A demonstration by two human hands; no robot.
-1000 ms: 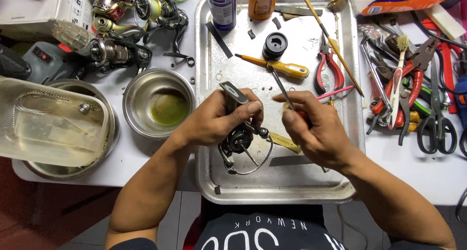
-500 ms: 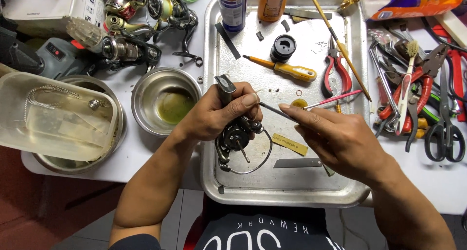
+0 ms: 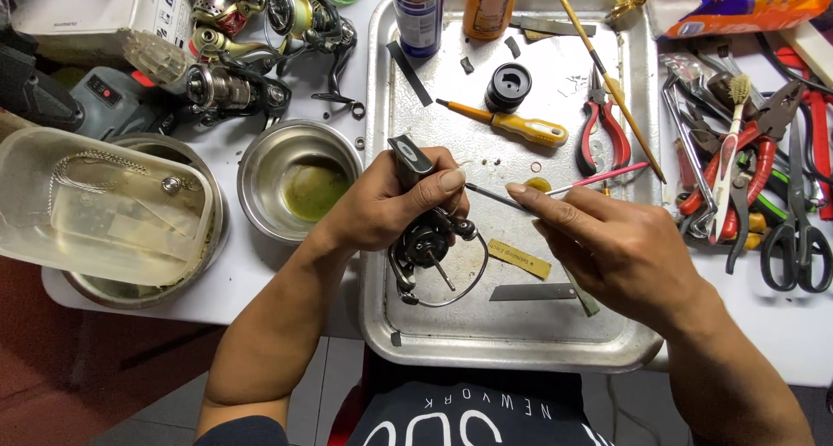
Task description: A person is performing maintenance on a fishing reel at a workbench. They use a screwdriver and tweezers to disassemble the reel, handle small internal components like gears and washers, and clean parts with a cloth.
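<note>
My left hand (image 3: 390, 205) grips a dark fishing reel (image 3: 427, 245) by its foot, holding it over the metal tray (image 3: 512, 333); the wire bail hangs below. My right hand (image 3: 620, 251) pinches a thin dark rod-like tool (image 3: 490, 196) whose tip points left toward the reel. A yellow-handled screwdriver (image 3: 516, 127) and a black round cap (image 3: 508, 85) lie on the tray just beyond my hands. A small yellow strip (image 3: 519, 259) and a grey strip (image 3: 531, 291) lie on the tray below my hands.
Red-handled pliers (image 3: 603, 125), a long brush (image 3: 607, 77), a spray can (image 3: 417, 12) and an orange bottle (image 3: 488, 8) sit on the tray. A steel bowl with greenish liquid (image 3: 302, 181) and a clear plastic tub (image 3: 100, 207) stand left. Spare reels (image 3: 260, 47) lie at the back left; pliers and scissors (image 3: 794, 238) lie right.
My right hand has drawn away to the right from the reel, pulling the thin tool out with it. My left hand still holds the reel in about the same place.
</note>
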